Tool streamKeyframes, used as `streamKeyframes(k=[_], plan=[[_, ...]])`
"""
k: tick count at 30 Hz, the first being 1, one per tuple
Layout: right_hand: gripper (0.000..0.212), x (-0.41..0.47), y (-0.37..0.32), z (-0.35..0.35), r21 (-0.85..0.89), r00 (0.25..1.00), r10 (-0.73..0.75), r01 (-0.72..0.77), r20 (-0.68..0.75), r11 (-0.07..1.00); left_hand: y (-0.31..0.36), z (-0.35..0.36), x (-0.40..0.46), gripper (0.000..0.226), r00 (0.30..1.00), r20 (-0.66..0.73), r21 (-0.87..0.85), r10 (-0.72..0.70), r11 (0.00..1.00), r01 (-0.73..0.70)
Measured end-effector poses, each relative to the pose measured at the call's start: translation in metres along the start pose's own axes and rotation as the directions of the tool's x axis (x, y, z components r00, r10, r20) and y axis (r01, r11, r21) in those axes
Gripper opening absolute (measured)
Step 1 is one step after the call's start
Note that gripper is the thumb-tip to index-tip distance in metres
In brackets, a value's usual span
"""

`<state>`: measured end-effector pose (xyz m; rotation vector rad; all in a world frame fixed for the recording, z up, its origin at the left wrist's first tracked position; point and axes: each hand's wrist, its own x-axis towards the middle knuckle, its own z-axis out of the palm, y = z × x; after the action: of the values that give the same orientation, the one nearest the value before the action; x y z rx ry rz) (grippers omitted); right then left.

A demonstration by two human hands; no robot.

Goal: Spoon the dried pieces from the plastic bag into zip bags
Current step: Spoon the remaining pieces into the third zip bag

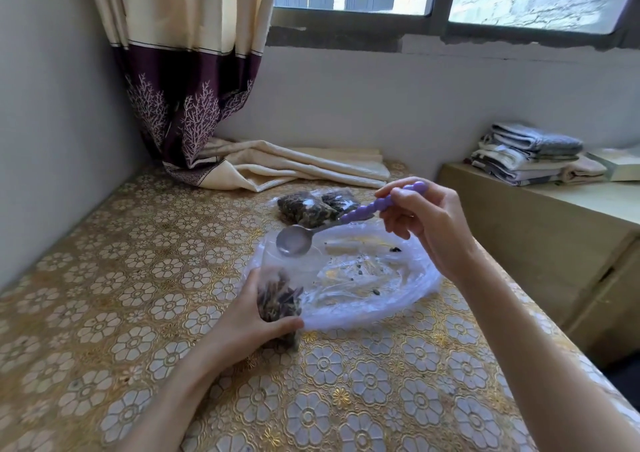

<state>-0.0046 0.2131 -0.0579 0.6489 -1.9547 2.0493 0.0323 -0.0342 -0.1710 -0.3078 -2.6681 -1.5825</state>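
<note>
My left hand (251,316) grips a small zip bag (278,304) holding dark dried pieces, standing on the table at the left edge of a large clear plastic bag (367,278). Only a few dark crumbs lie scattered inside the plastic bag. My right hand (420,224) pinches the purple beaded handle of a spoon (294,240). Its metal bowl looks empty and hovers above the zip bag's mouth. Two filled zip bags (313,205) of dried pieces lie just behind the plastic bag.
The table (138,278) has a gold floral cover. A cream and purple curtain (277,166) drapes onto its far side below the window. To the right stands a low cabinet (554,230) with folded towels (526,155).
</note>
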Motion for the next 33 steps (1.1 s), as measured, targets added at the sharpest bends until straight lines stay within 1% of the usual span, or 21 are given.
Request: streamKeyframes(k=[2, 4, 6, 7, 9, 11, 12, 13, 15, 17, 20, 24, 29, 33], plan=[[0.023, 0.000, 0.000, -0.004, 0.031, 0.998, 0.005, -0.003, -0.056, 1.000, -0.001, 0.000, 0.001, 0.080, 1.000, 0.001, -0.005, 0.004, 1.000, -0.004], [0.023, 0.001, 0.001, -0.010, 0.040, 0.985, 0.018, -0.011, -0.170, 0.999, -0.001, 0.000, 0.001, 0.078, 1.000, 0.006, -0.007, 0.001, 1.000, -0.001], [0.024, 0.001, 0.005, -0.019, 0.011, 0.950, 0.030, -0.028, -0.310, 1.000, -0.001, 0.001, 0.002, 0.076, 1.000, 0.006, -0.007, 0.000, 1.000, 0.000], [0.024, 0.000, 0.009, -0.024, -0.031, 0.926, 0.029, -0.044, -0.377, 0.999, -0.002, 0.001, 0.002, 0.076, 1.000, 0.007, -0.009, 0.000, 1.000, 0.000], [0.023, -0.004, 0.017, -0.035, -0.203, 0.890, 0.006, -0.110, -0.456, 0.973, -0.002, 0.001, 0.002, 0.076, 1.000, 0.005, -0.009, 0.002, 1.000, -0.002], [0.020, -0.008, 0.027, -0.045, -0.394, 0.886, -0.003, -0.204, -0.464, 0.896, -0.002, 0.001, 0.002, 0.078, 1.000, 0.002, -0.005, 0.009, 1.000, -0.008], [0.020, -0.010, 0.031, -0.049, -0.453, 0.885, 0.002, -0.241, -0.466, 0.858, -0.002, 0.001, 0.002, 0.081, 1.000, 0.000, -0.002, 0.009, 1.000, -0.009], [0.021, -0.011, 0.035, -0.053, -0.489, 0.882, 0.004, -0.266, -0.472, 0.831, -0.003, 0.001, 0.001, 0.082, 1.000, -0.001, 0.002, 0.007, 1.000, -0.007], [0.024, -0.014, 0.041, -0.059, -0.516, 0.872, 0.001, -0.290, -0.489, 0.806, -0.003, 0.002, 0.002, 0.078, 1.000, 0.003, -0.002, 0.001, 1.000, -0.001], [0.025, -0.015, 0.044, -0.063, -0.523, 0.862, -0.003, -0.305, -0.507, 0.796, -0.003, 0.002, 0.002, 0.075, 1.000, 0.005, -0.013, 0.002, 1.000, -0.002], [0.024, -0.015, 0.047, -0.068, -0.501, 0.849, 0.023, -0.333, -0.528, 0.799, -0.003, 0.002, 0.002, 0.080, 1.000, 0.001, -0.021, -0.004, 1.000, 0.004], [0.024, -0.017, 0.053, -0.069, -0.406, 0.838, 0.120, -0.377, -0.532, 0.832, -0.004, 0.002, 0.002, 0.077, 1.000, 0.003, -0.038, -0.005, 0.999, 0.005], [0.024, -0.019, 0.062, -0.061, -0.218, 0.816, 0.322, -0.467, -0.480, 0.857, -0.004, 0.002, 0.002, 0.079, 1.000, 0.001, -0.048, -0.006, 0.999, 0.006], [0.024, -0.020, 0.065, -0.050, -0.148, 0.828, 0.366, -0.462, -0.424, 0.874, -0.005, 0.002, 0.003, 0.083, 1.000, 0.003, -0.053, 0.000, 0.999, 0.000]])
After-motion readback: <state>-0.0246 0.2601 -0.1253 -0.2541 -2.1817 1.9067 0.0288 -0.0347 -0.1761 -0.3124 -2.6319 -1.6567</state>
